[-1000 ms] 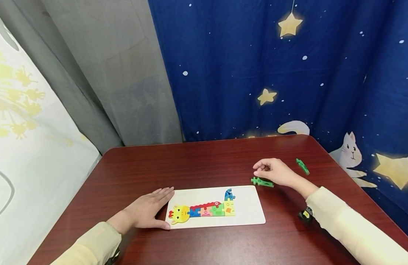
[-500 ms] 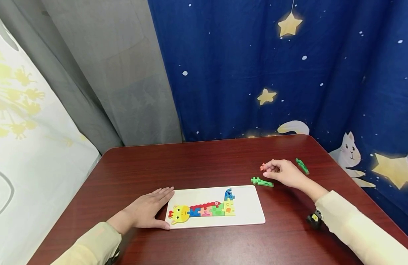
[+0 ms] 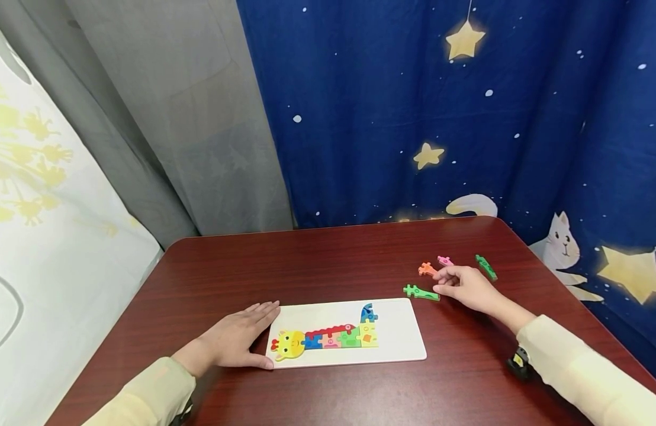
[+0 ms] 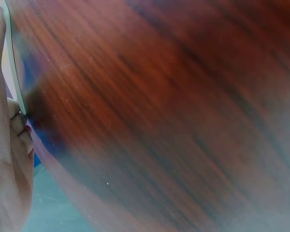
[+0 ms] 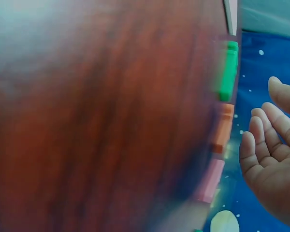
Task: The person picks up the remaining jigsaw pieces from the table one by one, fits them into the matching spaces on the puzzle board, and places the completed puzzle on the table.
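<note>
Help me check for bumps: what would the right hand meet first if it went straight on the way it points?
Probably the orange puzzle piece, just ahead of the right hand in the head view. The hand's height above the table is unclear, so it might pass over.

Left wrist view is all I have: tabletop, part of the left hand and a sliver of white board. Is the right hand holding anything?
Observer: No. In the right wrist view, the right hand is empty.
Operator: Which loose pieces lie near it?
Observer: The head view shows four: a light green piece, an orange piece, a pink piece and a dark green piece.
Operator: And which part of the puzzle lies closest to the left hand?
Observer: The yellow giraffe head, as the head view shows.
</note>
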Action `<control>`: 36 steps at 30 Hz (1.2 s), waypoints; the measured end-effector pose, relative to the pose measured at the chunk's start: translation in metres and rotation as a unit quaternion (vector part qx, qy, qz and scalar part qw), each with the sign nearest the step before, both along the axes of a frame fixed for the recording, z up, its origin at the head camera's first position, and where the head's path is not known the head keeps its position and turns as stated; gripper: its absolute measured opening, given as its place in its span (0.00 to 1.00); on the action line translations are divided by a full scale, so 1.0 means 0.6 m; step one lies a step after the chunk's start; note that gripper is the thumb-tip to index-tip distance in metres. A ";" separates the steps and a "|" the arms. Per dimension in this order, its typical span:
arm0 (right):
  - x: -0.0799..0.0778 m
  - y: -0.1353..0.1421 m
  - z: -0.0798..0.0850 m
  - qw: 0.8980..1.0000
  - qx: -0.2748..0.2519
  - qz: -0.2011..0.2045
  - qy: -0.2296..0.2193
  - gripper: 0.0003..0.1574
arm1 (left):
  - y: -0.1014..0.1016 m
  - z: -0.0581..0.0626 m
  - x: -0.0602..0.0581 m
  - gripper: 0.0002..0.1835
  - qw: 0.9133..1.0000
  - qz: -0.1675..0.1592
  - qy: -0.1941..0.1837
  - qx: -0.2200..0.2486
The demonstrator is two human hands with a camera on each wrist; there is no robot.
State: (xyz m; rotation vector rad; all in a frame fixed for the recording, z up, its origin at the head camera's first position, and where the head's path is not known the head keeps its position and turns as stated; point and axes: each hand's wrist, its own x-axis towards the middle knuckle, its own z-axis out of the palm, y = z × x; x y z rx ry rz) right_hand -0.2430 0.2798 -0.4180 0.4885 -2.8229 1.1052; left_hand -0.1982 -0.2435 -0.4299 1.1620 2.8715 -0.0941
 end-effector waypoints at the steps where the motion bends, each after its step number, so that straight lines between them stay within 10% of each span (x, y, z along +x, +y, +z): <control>1: 0.001 0.000 -0.002 1.000 0.000 0.001 -0.002 0.15 | 0.000 0.000 0.000 0.61 1.000 0.000 -0.001 0.000; 36: 0.000 -0.009 -0.039 0.995 -0.055 -0.017 -0.086 0.21 | 0.000 0.002 -0.008 0.60 1.000 0.005 -0.003 -0.012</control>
